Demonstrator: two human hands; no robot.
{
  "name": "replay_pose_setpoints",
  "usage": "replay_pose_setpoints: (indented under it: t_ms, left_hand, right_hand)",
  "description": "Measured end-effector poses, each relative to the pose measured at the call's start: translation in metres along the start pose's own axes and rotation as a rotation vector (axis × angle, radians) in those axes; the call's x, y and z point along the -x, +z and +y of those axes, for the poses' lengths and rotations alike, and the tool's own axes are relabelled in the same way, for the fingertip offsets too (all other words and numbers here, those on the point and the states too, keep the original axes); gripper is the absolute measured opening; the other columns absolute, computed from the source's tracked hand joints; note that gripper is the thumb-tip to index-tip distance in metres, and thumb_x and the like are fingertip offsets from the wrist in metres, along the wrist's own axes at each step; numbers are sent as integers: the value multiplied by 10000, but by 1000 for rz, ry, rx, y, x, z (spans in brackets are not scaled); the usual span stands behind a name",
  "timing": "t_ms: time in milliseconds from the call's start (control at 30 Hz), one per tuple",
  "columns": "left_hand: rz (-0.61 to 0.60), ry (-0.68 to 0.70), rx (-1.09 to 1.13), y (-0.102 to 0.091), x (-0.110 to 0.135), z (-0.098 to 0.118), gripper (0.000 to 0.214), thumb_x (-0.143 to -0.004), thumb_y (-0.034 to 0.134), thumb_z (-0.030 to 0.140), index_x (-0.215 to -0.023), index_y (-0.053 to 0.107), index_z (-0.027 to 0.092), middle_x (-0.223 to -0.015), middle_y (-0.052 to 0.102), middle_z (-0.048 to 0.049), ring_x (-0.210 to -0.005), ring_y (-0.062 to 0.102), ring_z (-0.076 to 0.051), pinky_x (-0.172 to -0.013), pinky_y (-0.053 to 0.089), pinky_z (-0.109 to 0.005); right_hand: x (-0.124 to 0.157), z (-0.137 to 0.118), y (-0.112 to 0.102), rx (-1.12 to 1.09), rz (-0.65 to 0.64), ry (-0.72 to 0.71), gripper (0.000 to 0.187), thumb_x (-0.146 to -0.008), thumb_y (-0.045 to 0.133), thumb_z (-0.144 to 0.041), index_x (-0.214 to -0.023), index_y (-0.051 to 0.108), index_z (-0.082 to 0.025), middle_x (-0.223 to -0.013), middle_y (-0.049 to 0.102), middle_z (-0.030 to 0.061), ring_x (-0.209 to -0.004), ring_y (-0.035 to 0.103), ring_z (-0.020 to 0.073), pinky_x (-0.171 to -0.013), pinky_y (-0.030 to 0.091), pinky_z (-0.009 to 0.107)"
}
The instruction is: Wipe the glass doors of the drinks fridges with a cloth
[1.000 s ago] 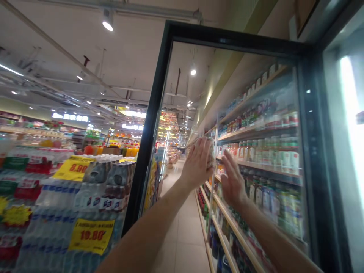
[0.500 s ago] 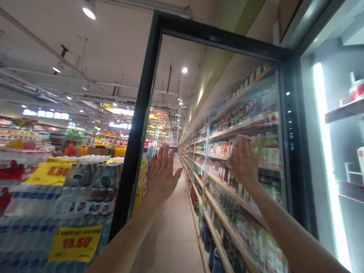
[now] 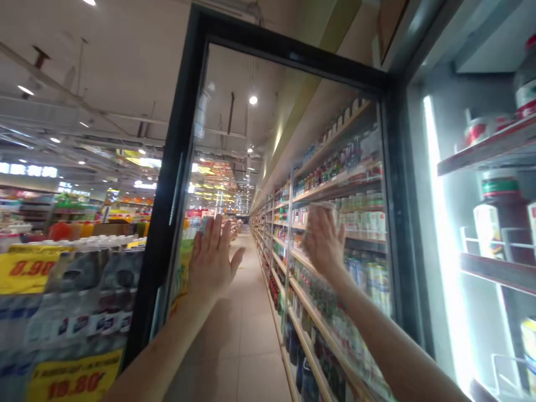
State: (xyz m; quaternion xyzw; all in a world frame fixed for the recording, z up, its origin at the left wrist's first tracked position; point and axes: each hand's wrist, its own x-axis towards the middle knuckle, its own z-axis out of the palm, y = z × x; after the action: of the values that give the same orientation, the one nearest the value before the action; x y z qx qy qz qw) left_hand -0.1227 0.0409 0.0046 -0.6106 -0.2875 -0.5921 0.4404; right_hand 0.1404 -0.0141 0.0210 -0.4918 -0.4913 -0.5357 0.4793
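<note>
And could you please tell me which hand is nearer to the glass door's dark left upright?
Left. The left hand is spread open just right of that upright; the right hand, over what looks like a pale cloth, is farther right, towards the door's other side.

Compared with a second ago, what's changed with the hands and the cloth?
The pale cloth, under the left hand earlier, is now under the right hand. The left hand let go and shifted left toward the outer edge of the glass door; the right hand shifted toward the hinge side. The view swung right, showing more of the lit cooler. The door stays open.
</note>
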Motion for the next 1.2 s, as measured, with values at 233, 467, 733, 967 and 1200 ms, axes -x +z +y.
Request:
replay_pose_setpoints:
  t_ms: [233, 467, 733, 967, 1200]
  left_hand:
    - [0, -98, 14, 5, 2, 18, 653, -910, 367, 327, -1464, 84, 127, -1501, 223, -182, -1413, 134, -286, -1119, 145, -538]
    - [-14, -108, 24, 6, 4, 16, 612, -911, 382, 344, -1454, 177, 150, -1491, 265, -170, -1409, 169, -269, -1121, 153, -517]
    - [4, -102, 6, 8, 0, 18, 591, -910, 383, 313, -1437, 221, 101, -1474, 285, -207, -1411, 157, -274, -1120, 151, -518]
    - [-18, 53, 18, 3, 31, 36, 654, -892, 428, 285, -1457, 144, 118, -1468, 316, -172, -1409, 171, -243, -1135, 149, -470]
    - [-34, 107, -6, -2, 48, 48, 686, -881, 444, 298, -1459, 121, 115, -1466, 312, -164, -1408, 166, -242, -1139, 140, -454]
  right_hand:
    - [14, 21, -3, 52, 63, 213, 539, -904, 296, -328, -1408, 361, -149, -1474, 337, 137, -1389, 203, 304, -1059, 218, 557]
    - [32, -44, 3, -64, -25, -264, 454, -898, 373, -300, -1341, 457, -245, -1433, 426, 50, -1400, 198, 220, -1128, 78, 505]
    - [73, 107, -16, 103, 60, 559, 567, -913, 252, -355, -1425, 315, -119, -1479, 293, 199, -1376, 226, 356, -1013, 222, 661]
    - [79, -50, 1, -89, -36, -237, 470, -873, 400, -286, -1334, 462, -211, -1438, 416, 67, -1407, 178, 247, -1120, 131, 523]
    - [108, 41, -15, 75, -59, 64, 510, -901, 350, -298, -1405, 357, -225, -1437, 404, 111, -1386, 238, 272, -1086, 164, 578]
